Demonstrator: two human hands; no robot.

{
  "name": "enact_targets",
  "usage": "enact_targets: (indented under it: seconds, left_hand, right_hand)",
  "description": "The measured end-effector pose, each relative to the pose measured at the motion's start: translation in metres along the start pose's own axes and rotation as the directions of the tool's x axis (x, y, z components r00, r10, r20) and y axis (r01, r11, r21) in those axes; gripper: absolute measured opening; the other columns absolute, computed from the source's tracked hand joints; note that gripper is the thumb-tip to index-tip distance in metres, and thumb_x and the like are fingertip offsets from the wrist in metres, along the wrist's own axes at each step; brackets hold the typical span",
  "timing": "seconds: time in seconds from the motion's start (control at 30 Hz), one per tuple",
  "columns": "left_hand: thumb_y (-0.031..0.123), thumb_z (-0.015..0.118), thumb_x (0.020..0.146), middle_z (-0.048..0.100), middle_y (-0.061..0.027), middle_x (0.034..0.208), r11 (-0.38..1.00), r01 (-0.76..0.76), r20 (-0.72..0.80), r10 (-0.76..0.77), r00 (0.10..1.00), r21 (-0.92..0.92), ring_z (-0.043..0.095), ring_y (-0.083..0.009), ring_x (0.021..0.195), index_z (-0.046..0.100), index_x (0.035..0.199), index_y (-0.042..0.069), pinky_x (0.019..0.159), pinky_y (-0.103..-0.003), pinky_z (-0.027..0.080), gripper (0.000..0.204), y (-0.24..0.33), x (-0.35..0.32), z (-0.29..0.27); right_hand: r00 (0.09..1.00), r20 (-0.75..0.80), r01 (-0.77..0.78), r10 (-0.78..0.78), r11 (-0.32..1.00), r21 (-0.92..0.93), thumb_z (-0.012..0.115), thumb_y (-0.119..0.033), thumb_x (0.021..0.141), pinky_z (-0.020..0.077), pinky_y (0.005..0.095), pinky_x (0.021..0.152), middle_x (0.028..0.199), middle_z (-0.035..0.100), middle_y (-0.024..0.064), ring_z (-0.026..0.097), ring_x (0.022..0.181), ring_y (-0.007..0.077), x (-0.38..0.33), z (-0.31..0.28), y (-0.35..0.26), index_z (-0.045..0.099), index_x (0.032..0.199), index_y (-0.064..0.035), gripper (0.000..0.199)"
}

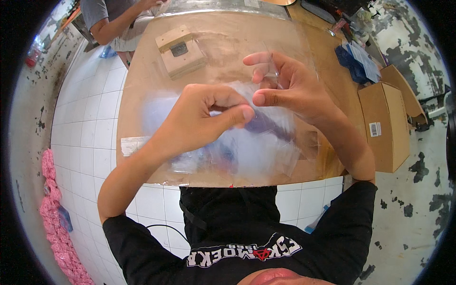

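Note:
Over the middle of the table, my left hand (212, 110) is closed, its thumb pressed against the bent index finger. Whatever is in that pinch is too small or see-through to make out. Just to its right, my right hand (289, 88) is raised with thumb and fingers curved but apart. A thin clear plastic edge (274, 64) shows across its fingers; I cannot tell whether it touches them. Below both hands lies a blurred heap of clear plastic bags (251, 154), with whitish and dark blue contents showing through.
A wooden block fixture (183, 58) with a dark metal piece stands farther back on the brown-covered table (228, 33). At the right are an open cardboard box (385, 126) and dark blue packets (354, 64). Another person (114, 21) is at the far left. Pink braided material (57, 223) hangs at left.

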State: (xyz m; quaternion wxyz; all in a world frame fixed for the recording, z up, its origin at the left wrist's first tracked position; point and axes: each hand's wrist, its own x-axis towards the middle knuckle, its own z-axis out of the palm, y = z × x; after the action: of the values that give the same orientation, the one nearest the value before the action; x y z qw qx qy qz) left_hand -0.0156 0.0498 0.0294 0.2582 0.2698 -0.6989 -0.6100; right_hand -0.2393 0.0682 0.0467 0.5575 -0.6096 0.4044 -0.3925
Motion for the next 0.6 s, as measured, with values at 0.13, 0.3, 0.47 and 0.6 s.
enact_targets:
  seconds: [0.13,0.3,0.47,0.6]
  left_hand:
    - [0.017,0.066,0.090,0.067,-0.0068,0.076,0.997,0.041,-0.128,-0.049,0.991,-0.068,0.062,-0.0090,0.069,0.067,0.085,-0.006,0.063,-0.023,0.050,0.023,0.008,-0.003,-0.001]
    - [0.018,0.067,0.090,0.065,-0.0044,0.075,0.999,-0.034,-0.174,0.036,0.984,0.013,0.060,-0.0072,0.068,0.067,0.090,-0.006,0.062,-0.021,0.048,0.024,-0.006,0.001,-0.011]
    - [0.014,0.065,0.090,0.064,-0.0034,0.078,0.997,-0.067,-0.223,0.075,0.972,0.045,0.059,-0.0073,0.070,0.063,0.104,-0.004,0.063,-0.021,0.048,0.023,-0.013,0.002,-0.010]
    - [0.009,0.059,0.091,0.063,-0.0042,0.082,0.985,-0.163,-0.326,0.138,0.935,-0.050,0.060,-0.0093,0.074,0.058,0.113,0.000,0.067,-0.023,0.048,0.023,-0.021,0.001,-0.012]
  right_hand:
    - [0.992,-0.015,-0.111,0.125,0.925,0.363,0.078,-0.013,0.080,0.0454,0.0219,0.073,0.092,0.055,-0.0005,0.053,0.083,0.0064,-0.001,-0.006,-0.003,0.055,0.120,-0.0009,0.048]
    - [0.902,-0.319,0.231,-0.290,0.950,-0.210,0.075,-0.008,0.082,0.0488,0.0229,0.068,0.078,0.060,0.0002,0.059,0.073,0.0089,-0.015,0.002,-0.005,0.064,0.100,-0.0019,0.022]
    - [0.621,0.023,0.487,-0.783,0.364,-0.794,0.077,-0.001,0.073,0.0482,0.0260,0.057,0.075,0.059,0.0052,0.060,0.064,0.0143,-0.026,0.006,-0.020,0.067,0.083,-0.0041,0.014]
    - [0.613,0.141,0.414,-0.777,0.164,-0.895,0.076,-0.011,0.074,0.0451,0.0277,0.051,0.075,0.059,0.0064,0.059,0.060,0.0187,-0.039,0.016,-0.024,0.066,0.081,-0.0044,0.014]
